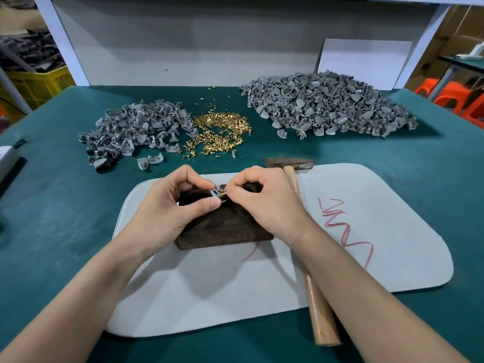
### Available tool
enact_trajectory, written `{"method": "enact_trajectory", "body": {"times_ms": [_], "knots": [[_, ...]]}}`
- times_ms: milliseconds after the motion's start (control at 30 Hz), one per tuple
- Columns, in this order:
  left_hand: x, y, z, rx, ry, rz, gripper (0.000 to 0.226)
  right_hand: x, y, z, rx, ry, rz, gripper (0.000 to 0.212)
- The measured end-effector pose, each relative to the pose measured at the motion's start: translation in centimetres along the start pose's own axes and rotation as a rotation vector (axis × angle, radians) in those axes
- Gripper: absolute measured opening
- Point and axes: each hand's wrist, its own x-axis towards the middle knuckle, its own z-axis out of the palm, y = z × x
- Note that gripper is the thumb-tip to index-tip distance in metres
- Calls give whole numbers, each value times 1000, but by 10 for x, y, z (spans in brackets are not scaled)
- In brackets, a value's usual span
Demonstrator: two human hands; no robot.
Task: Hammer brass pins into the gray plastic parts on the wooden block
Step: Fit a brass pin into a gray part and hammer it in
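Over the wooden block [225,226], our left hand [167,205] pinches a gray plastic part [215,193] while our right hand [267,200] pinches a brass pin [224,197] against it.

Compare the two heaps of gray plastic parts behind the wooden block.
The right heap is bigger and piled higher than the left heap. The left heap borders the brass pins; the right heap lies apart from them. Both are loose gray plastic parts.
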Motion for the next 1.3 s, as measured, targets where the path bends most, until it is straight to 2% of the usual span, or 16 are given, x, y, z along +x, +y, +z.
{"method": "enact_trajectory", "body": {"times_ms": [267, 333, 433, 567, 700, 800, 900, 1000, 1067, 1167, 1200, 1300], "knots": [[1, 0, 0, -23, -4, -2, 29, 2, 2, -1, 18, 68, 28, 13], [1, -1, 1, -33, 3, -2, 25, 3, 6, 0, -65, 198, 34, 11], [-1, 0, 2, -47, -1, -2, 25, 8, 12, -9, -313, 374, 74, 3], [-2, 2, 2, 17, 0, 21, 30, 16, 26, -30, -547, 217, 369, 31], [-3, 4, 1, 58, -23, 31, 28, 20, 39, -39, -566, 183, 470, 43], [-2, 4, -1, 57, -40, 30, 25, 22, 44, -42, -571, 164, 544, 36], [-3, 5, -3, 81, -50, 31, 19, 22, 45, -48, -423, 217, 571, 26], [-1, 4, -2, 140, -48, 28, 14, 19, 40, -52, 100, 244, 567, 13], [-2, 5, -1, 168, -31, 13, 12, 17, 33, -50, 392, 235, 512, 12], [-2, 6, 0, 235, 14, 17, 10, 15, 14, -54, 520, 193, 420, 2], [-2, 7, 0, 251, 25, 18, 10, 13, 7, -57, 536, 153, 407, 6], [-3, 7, 2, 281, 47, 14, 11, 2, -14, -65, 409, -59, 379, 12]]}}
